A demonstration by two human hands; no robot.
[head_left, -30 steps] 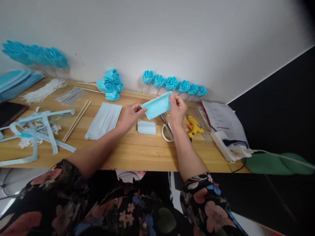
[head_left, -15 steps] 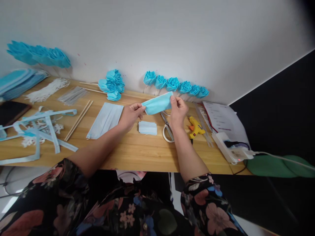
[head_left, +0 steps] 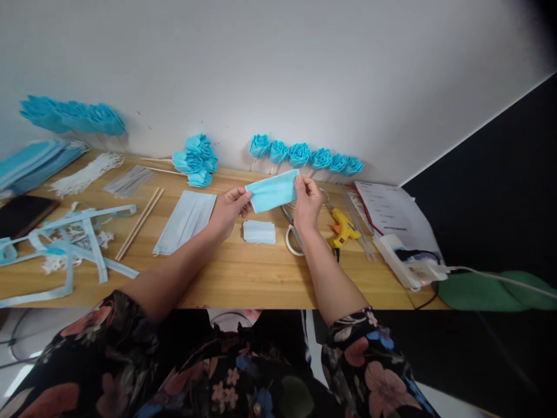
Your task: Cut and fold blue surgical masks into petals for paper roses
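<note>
A blue piece of mask fabric (head_left: 273,191) is stretched between my two hands above the table. My left hand (head_left: 229,212) pinches its left end between thumb and fingers. At the opposite end, my right hand (head_left: 308,203) grips the upper right corner. Below the fabric lies a small stack of pale cut pieces (head_left: 259,232). Scissors (head_left: 295,239) with white handles rest under my right hand, their blades partly hidden. Left of my left hand is a flat pale blue face mask (head_left: 185,223). A yellow glue gun (head_left: 344,227) sits to the right.
Blue fabric flowers (head_left: 300,155) line the wall, with more flowers (head_left: 196,161) lying at centre left. Wooden sticks (head_left: 140,223), cut strips (head_left: 89,241), white cords (head_left: 87,174) and a mask pile (head_left: 39,165) occupy the left. A power strip (head_left: 402,261) and papers (head_left: 391,212) are at right.
The view has tilted slightly, so the table's things appear lower. Both hands still hold the blue fabric, which looks a little more opened out and turned towards me.
</note>
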